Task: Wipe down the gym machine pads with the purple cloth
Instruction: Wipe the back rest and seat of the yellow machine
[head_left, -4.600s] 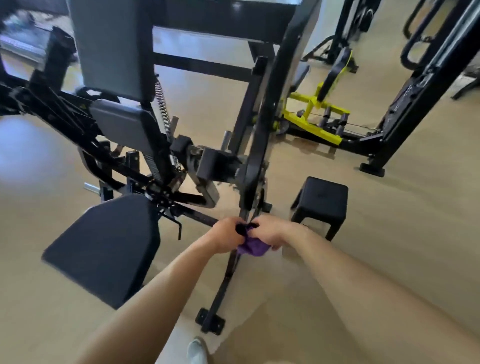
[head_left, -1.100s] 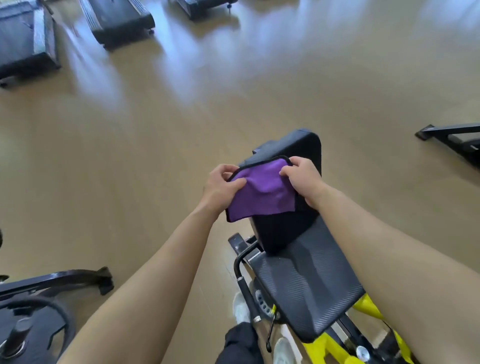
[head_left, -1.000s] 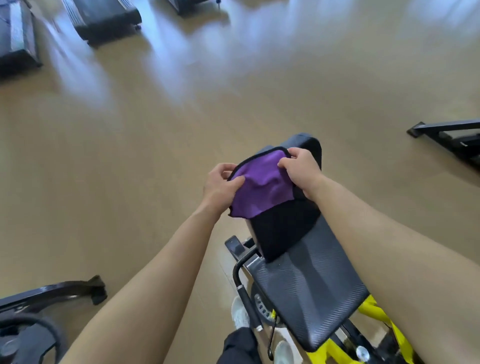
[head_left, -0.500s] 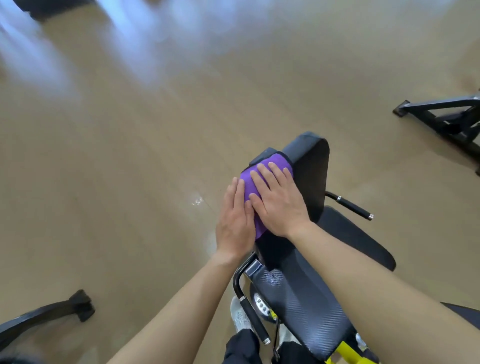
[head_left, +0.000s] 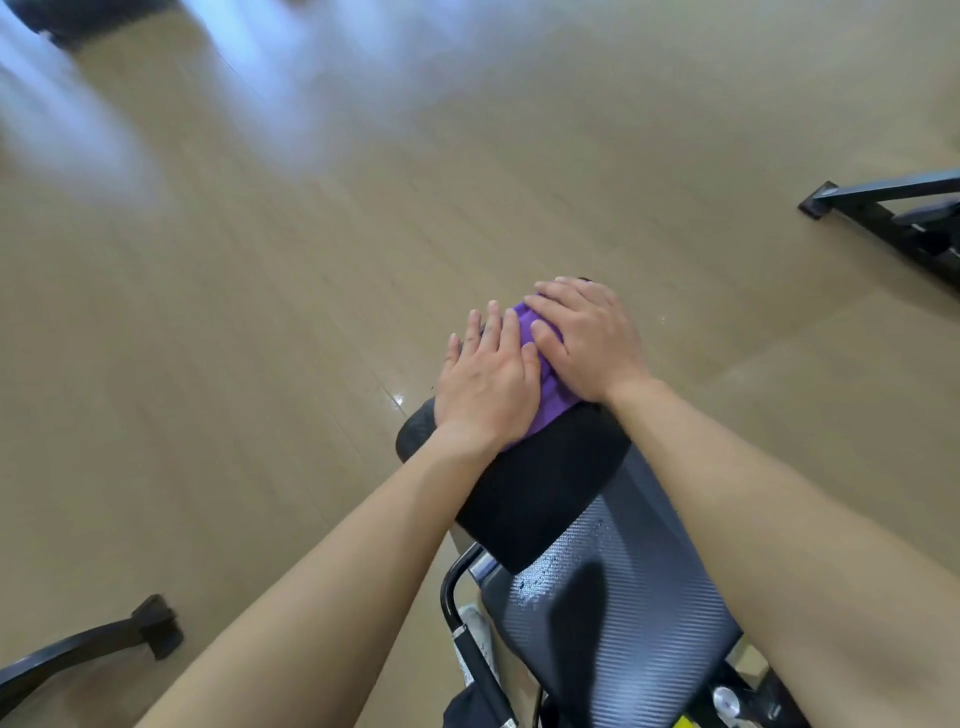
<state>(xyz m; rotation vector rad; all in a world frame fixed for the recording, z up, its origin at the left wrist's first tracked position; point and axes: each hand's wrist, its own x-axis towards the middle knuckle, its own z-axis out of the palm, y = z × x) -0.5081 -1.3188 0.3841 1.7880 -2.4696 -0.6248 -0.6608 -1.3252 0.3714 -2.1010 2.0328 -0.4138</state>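
Observation:
The purple cloth (head_left: 545, 400) lies bunched on top of a black machine pad (head_left: 540, 488), mostly covered by both hands. My left hand (head_left: 485, 382) presses flat on the cloth's left side with straight fingers. My right hand (head_left: 584, 340) presses on its right side, fingers spread over the pad's far end. Below the black pad sits a grey ribbed seat pad (head_left: 618, 623) with small water droplets on it.
A black handle bar (head_left: 470, 644) curves along the seat's left edge. A black machine foot (head_left: 150, 626) stands on the wooden floor at lower left, and another black frame (head_left: 893, 213) at the right edge. My white shoe (head_left: 475, 631) shows beneath the seat.
Both hands went from pinching the cloth's corners in the air to pressing it flat on the pad. Since half a second ago they have slid with it along the pad's top.

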